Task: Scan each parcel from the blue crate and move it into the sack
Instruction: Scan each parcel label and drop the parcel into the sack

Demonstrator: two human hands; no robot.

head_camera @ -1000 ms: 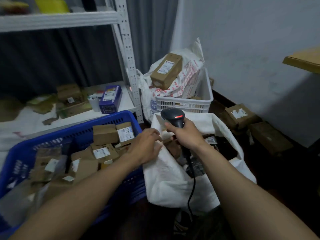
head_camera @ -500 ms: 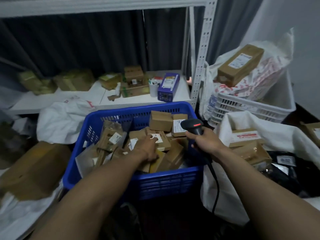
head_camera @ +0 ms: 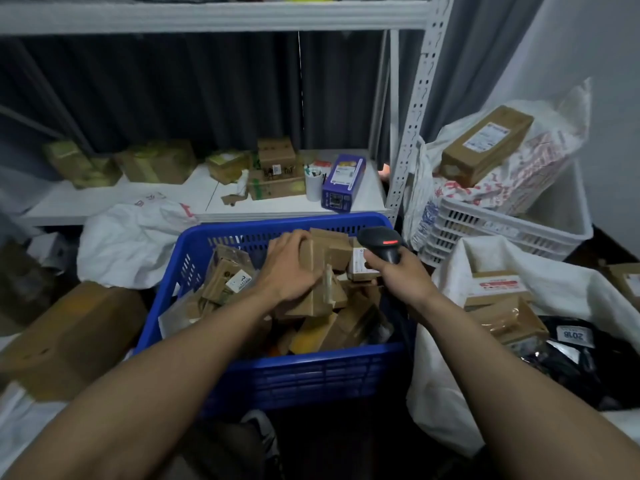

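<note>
parcel [head_camera: 327, 252] in the blue crate [head_camera: 311, 375]: left hand [head_camera: 289, 266] curls round it. right hand [head_camera: 403, 280] grips the scanner [head_camera: 379, 241].

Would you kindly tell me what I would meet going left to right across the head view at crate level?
Large cardboard box, left hand gripping a parcel, barcode scanner in the right hand, white sack.

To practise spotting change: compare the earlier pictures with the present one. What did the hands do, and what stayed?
The left hand moved from the mouth of the sack into the blue crate and now grips a brown parcel. The right hand carried the scanner from above the sack to over the crate, beside that parcel. Unchanged: its grip on the scanner.
</note>
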